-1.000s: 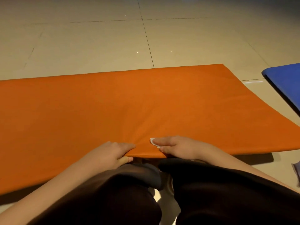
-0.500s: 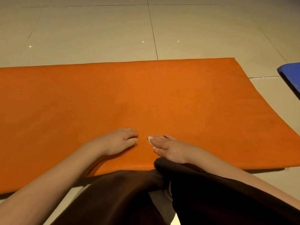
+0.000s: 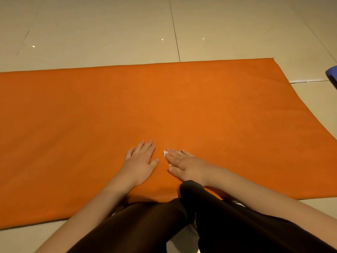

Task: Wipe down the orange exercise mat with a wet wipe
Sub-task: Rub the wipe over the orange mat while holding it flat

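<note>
Head view: the orange exercise mat (image 3: 200, 106) lies flat on the pale tiled floor (image 3: 91, 33) and fills the middle band of the frame, from the left edge almost to the right. Its surface is an even, matte orange with no visible pattern. The far edge is straight, one corner shows at upper right, and the near edge runs along the lower part of the frame.

Just below centre, both hands rest on the mat side by side, close but apart. The left hand (image 3: 141, 160) lies palm down, fingers straight and slightly spread, holding nothing. The right hand (image 3: 184, 164) is also flat, with straight fingers pressing a white wet wipe (image 3: 165, 153) against the mat; only slivers of it show at the fingertips.

Legs in dark trousers (image 3: 218, 225) fill the bottom centre, the right knee overlapping the mat's near edge. A blue object (image 3: 332, 73) peeks in at the right edge of the frame.
</note>
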Available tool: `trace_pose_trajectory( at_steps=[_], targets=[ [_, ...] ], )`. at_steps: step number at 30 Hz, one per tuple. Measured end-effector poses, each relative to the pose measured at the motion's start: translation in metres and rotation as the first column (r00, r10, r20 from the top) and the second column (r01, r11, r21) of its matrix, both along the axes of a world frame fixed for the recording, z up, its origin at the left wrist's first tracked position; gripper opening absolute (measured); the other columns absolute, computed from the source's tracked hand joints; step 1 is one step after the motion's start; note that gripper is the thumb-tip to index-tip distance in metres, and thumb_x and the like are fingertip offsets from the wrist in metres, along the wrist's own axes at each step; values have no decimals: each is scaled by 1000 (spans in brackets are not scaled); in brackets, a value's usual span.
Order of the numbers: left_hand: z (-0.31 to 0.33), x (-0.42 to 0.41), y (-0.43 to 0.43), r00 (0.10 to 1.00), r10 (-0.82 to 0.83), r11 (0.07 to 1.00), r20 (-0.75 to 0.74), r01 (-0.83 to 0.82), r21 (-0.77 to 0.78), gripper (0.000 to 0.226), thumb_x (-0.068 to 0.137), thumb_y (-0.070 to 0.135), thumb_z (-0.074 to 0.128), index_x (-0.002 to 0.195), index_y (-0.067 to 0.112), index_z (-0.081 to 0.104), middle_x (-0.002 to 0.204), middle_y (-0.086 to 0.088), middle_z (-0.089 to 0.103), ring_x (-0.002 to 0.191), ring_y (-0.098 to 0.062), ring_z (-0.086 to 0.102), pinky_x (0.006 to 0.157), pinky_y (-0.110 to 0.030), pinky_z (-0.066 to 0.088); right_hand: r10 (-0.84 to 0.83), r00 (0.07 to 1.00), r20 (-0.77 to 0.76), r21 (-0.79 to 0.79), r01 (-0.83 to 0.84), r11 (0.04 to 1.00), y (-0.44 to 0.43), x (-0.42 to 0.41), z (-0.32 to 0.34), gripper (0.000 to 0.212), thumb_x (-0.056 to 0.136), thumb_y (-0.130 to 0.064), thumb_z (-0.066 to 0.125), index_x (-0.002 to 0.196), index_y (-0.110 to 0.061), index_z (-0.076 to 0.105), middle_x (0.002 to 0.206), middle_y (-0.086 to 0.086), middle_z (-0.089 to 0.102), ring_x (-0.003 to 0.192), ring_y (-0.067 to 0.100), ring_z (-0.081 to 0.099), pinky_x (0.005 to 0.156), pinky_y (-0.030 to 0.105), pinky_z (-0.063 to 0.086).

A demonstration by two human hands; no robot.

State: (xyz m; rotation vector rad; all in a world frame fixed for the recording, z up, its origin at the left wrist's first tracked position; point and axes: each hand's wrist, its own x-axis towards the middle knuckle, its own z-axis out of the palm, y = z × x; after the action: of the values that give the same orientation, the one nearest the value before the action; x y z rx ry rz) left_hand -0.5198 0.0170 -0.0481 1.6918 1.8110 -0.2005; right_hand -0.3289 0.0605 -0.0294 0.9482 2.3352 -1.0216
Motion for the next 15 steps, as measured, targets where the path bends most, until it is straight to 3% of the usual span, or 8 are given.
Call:
trace_pose_trajectory(
  at_steps=[3,6,8,12,15],
  targets=[
    [-1,-1,0,1000,2,1000,0,-2,13,60,104,45,29,157,26,10,164,11,-2,149,-9,-8,120,-36,-6,-5,1000,-11,33,6,999,11,10,-4,55,104,-39,21,154,-20,7,160,-7,0,145,3,-4,116,26,-9],
    [2,0,2,1000,11,1000,5,-11,10,59,103,45,32,157,26,15,164,11,3,150,-10,-3,119,-36,-3,-123,989,81,161,109,981,39,6,-22,57,104,-41,20,154,-19,4,161,-1,-1,147,9,-3,117,29,-7],
    [3,-2,10,1000,18,1000,10,-19,20,58,102,45,36,155,26,21,163,11,10,149,-11,2,118,-36,1,-193,979,65,163,181,970,42,-4,-29,60,103,-42,22,154,-17,2,161,1,-5,147,11,-5,116,29,-7],
    [-10,-6,34,998,34,999,-50,-32,36,64,102,47,34,157,22,13,164,6,2,150,-15,-2,120,-38,0,-88,995,-51,77,91,993,21,-3,-23,61,103,-44,23,153,-20,-2,160,-5,-8,145,6,-9,117,26,-10],
    [-22,-1,39,995,39,998,-92,-33,59,63,103,48,26,157,21,5,164,6,-5,150,-15,-11,121,-41,-5,-35,999,26,177,30,984,40,5,-31,60,103,-44,19,154,-19,0,160,-3,-6,146,8,-7,118,30,-10]
  ],
)
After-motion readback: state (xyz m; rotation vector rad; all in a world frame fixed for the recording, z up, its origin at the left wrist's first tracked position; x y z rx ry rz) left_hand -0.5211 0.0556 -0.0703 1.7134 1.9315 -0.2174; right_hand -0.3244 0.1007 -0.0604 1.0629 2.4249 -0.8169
